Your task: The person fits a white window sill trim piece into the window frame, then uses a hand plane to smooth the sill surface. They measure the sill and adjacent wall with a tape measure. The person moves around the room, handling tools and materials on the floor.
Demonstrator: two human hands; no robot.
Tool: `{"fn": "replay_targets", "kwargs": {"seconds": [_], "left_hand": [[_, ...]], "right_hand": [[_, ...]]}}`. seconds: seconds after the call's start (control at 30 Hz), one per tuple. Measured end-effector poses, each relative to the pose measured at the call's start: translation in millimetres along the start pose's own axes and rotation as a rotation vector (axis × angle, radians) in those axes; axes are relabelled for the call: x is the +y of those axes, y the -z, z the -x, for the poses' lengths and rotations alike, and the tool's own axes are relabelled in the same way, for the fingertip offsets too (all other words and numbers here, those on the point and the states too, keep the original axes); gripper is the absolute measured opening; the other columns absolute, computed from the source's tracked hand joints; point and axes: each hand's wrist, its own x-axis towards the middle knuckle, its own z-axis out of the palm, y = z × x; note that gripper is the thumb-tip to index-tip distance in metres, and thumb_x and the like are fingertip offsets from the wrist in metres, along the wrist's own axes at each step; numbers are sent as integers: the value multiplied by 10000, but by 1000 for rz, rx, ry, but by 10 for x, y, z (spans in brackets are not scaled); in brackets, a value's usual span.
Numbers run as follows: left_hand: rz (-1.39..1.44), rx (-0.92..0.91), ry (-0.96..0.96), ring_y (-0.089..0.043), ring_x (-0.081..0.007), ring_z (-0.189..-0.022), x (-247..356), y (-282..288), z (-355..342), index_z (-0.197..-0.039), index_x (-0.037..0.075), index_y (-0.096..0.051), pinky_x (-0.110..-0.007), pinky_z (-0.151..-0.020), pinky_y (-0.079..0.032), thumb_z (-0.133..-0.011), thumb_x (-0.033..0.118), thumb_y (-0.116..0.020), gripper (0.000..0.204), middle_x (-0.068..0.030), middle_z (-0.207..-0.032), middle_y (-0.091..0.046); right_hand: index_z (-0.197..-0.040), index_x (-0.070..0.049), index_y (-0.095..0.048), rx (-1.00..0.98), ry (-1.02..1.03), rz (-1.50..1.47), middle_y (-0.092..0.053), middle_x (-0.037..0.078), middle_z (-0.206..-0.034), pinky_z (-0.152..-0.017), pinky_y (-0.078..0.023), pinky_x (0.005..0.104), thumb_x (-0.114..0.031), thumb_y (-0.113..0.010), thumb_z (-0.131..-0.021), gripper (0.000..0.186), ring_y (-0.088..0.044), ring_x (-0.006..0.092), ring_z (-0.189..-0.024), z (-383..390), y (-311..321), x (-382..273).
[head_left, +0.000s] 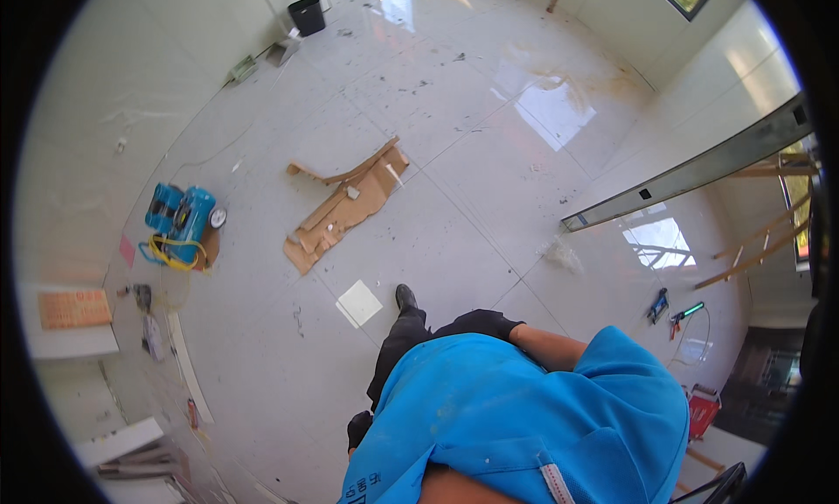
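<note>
My right hand (483,322) wears a black glove and lies close against the dark trousers (395,354), in front of my blue shirt (507,408). Its fingers merge with the dark cloth, so their pose is hidden. At the shirt's left edge, part of my left hand (358,427) shows, also in a black glove; the shirt covers the rest. No object is visible in either hand. Ahead of my dark shoe (405,296), a pale square sheet (358,304) lies on the tiles. Farther off is torn brown cardboard (350,202) with small white scraps on it.
At left stand a blue air compressor (188,215) and a yellow hose (179,257). A long metal frame (690,167) juts in from the right, near crumpled clear plastic (559,255). Hand tools (660,305) lie farther right. A black bin (307,15) stands by the far wall.
</note>
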Motion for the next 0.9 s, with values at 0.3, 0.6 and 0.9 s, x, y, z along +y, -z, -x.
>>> {"fn": "replay_targets", "kwargs": {"seconds": [0.3, 0.6, 0.9], "left_hand": [[1020, -1, 492, -616, -163, -751, 727, 3319, -3598, -1057, 93, -681, -303, -614, -421, -873, 286, -632, 271, -63, -870, -701], [978, 4, 300, -576, -144, -636, 2661, 4633, -5968, -961, 86, -681, -273, -564, -426, -899, 234, -621, 171, -35, -767, -655], [479, -318, -176, -714, -198, -805, 4577, 4567, -7473, -1090, -33, -671, -284, -603, -551, -960, 161, -563, 257, -140, -942, -736]], "right_hand": [[-1358, -59, -544, 489, 34, -533, -614, 236, -1278, -1024, -441, 420, -316, -499, -1001, 443, -600, 353, -1183, -75, 1116, 543], [-1242, -51, -608, 797, 78, -911, -666, 113, -1174, -917, -517, 377, -307, -654, -937, 401, -648, 261, -1049, -52, 2958, 1207], [-1164, -23, -619, 1316, 75, -1289, -647, 92, -1084, -869, -552, 335, -265, -602, -978, 306, -640, 197, -996, -337, 4273, 2580]]}}
